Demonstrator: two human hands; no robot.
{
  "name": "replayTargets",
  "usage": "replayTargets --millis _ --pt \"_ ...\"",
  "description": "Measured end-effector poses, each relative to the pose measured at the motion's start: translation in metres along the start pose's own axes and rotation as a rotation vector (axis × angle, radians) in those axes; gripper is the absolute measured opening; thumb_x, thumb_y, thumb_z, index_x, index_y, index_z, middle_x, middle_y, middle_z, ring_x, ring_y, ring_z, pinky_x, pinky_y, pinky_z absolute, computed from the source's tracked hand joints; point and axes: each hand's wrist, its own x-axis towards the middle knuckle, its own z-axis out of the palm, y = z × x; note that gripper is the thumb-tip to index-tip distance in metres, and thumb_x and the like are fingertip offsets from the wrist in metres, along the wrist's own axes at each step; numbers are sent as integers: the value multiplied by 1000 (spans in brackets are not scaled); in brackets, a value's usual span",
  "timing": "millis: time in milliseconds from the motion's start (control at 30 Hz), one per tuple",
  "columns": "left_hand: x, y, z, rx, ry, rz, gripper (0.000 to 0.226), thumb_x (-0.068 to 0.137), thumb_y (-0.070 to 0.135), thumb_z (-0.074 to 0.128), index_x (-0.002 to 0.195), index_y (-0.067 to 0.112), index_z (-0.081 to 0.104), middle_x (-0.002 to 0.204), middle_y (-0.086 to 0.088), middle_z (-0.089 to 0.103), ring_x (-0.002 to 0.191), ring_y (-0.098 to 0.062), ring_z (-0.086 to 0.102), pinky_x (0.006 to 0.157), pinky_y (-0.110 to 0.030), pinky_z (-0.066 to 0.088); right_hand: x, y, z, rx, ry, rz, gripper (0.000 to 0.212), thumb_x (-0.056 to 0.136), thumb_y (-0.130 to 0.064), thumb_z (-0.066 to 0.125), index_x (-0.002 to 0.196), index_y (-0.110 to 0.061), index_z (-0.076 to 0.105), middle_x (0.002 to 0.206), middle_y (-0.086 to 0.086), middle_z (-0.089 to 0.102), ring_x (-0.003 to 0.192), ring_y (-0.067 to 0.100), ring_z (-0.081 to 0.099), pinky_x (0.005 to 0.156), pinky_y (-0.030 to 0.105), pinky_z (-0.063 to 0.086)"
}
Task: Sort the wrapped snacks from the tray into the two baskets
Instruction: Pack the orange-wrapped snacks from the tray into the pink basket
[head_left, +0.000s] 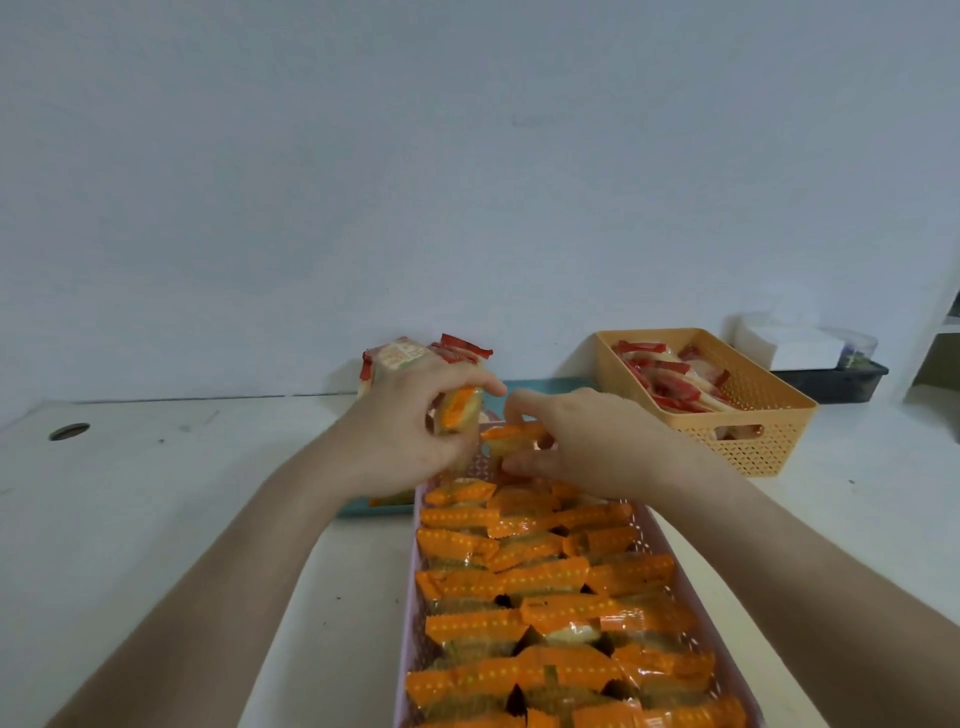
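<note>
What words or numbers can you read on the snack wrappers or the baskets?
None can be read.
Orange-wrapped snacks in the pink basket: only a dotted pattern, no letters.
Red-wrapped snacks in the orange basket: too small and blurred.
Snacks held in the left hand: a pale label, too blurred to read.

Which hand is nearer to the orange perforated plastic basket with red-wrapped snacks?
Right. The right hand is just left of the orange perforated plastic basket; the left hand, gripping wrapped snacks, is farther left.
</note>
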Motion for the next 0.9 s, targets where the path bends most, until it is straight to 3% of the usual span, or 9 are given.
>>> replayTargets --millis 67,167,233,400,500,600,667,767,900 --pt "-1 0 7 107 20 46 39 80 9 67 106 38 67 110 14 59 101 -4 54 82 -26 47 3 -3 1 33 -162 9 58 87 -57 57 133 -34 31 104 -7 55 90 16 56 78 34 50" --pt "-4 -1 11 170 -198 -1 39 81 8 63 104 39 63 108 22 56 95 0 54 77 -16 44 10 -2 7 94 -323 29 74 82 -57 64 142 -34 25 135 -2 53 117 22 53 98 40 46" --pt "-4 1 11 144 -291 -64 33 86 19 62 112 39 58 116 22 55 94 3 56 74 -15 44 14 0 8 159 -365 47 79 82 -54 67 146 -34 24 140 -3 49 124 22 49 102 38 41" --pt "3 0 19 267 -318 -92 43 96 44 53 135 31 42 131 9 57 115 -10 55 95 -35 47 19 0 10 207 -280 26 71 81 -40 72 142 -30 36 131 -4 56 116 18 54 97 31 45" --pt "8 -2 22 246 -328 -69 37 98 43 48 131 28 48 116 6 63 103 -11 59 88 -38 50 18 3 9 269 -242 70 59 80 -30 73 130 -23 43 105 -6 57 94 14 56 76 26 45" --pt "13 -3 21 145 -260 -117 25 100 41 42 108 23 58 91 2 66 81 -14 62 74 -40 53 17 8 2 387 -140 123 54 83 -35 71 127 -20 43 94 -8 55 80 7 54 64 22 43" --pt "14 0 24 234 -255 -112 29 98 39 41 93 20 61 80 -1 64 71 -17 60 63 -39 48 15 7 0 355 -143 106 55 87 -43 66 132 -24 41 101 -8 56 81 4 54 66 19 43" --pt "13 5 31 524 -294 -50 33 95 40 39 93 19 65 76 4 59 66 -9 55 51 -29 39 10 5 1 258 -258 50 56 92 -45 57 140 -27 36 127 -1 58 99 11 57 86 26 47" --pt "13 6 29 407 -146 5 35 98 45 37 100 26 66 75 8 63 64 -4 56 52 -26 41 -6 11 -15 222 -185 85 66 93 -47 56 148 -33 23 127 -1 62 96 11 61 87 27 51"
